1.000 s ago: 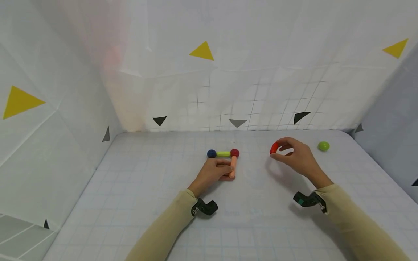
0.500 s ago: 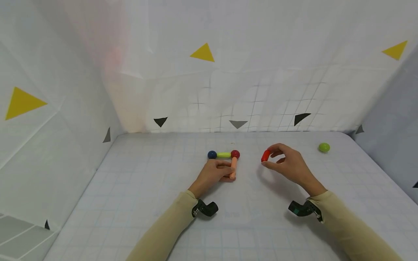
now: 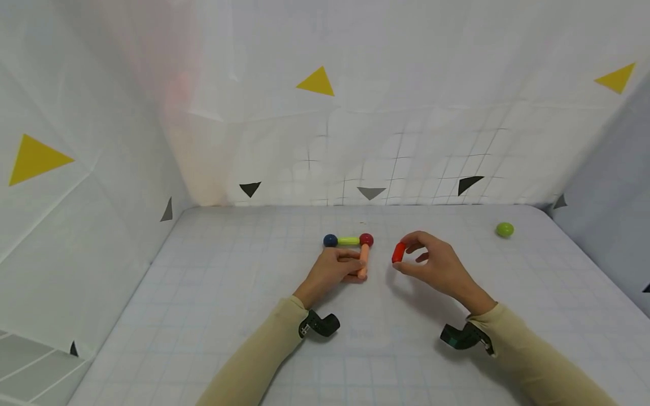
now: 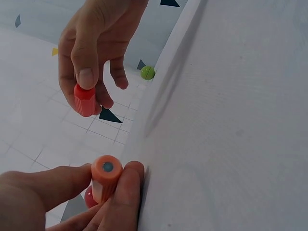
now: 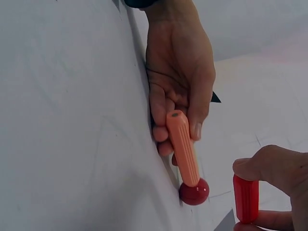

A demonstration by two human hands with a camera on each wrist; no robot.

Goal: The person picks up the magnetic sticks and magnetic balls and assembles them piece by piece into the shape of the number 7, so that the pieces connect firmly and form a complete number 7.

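Observation:
My left hand (image 3: 327,272) pinches a ridged orange rod (image 3: 364,260) between thumb and fingers, low over the table. In the left wrist view a grey disc, like a magnet, shows in the end of the orange rod (image 4: 107,179). Its far end meets a dark red ball (image 3: 366,240). From that ball a yellow-green rod (image 3: 348,241) runs left to a dark blue ball (image 3: 330,241). To the right, my right hand (image 3: 437,268) holds a short red rod (image 3: 398,252) between thumb and fingertips, raised off the table and apart from the joined pieces.
A bright green ball (image 3: 505,229) lies alone on the table at the back right. White sheeted walls (image 3: 264,135) with yellow and dark triangles enclose the white gridded table (image 3: 376,361) at the back and sides.
My right hand has carried the red rod left and slightly nearer, closer to the orange rod. The left hand and the joined pieces have stayed in place.

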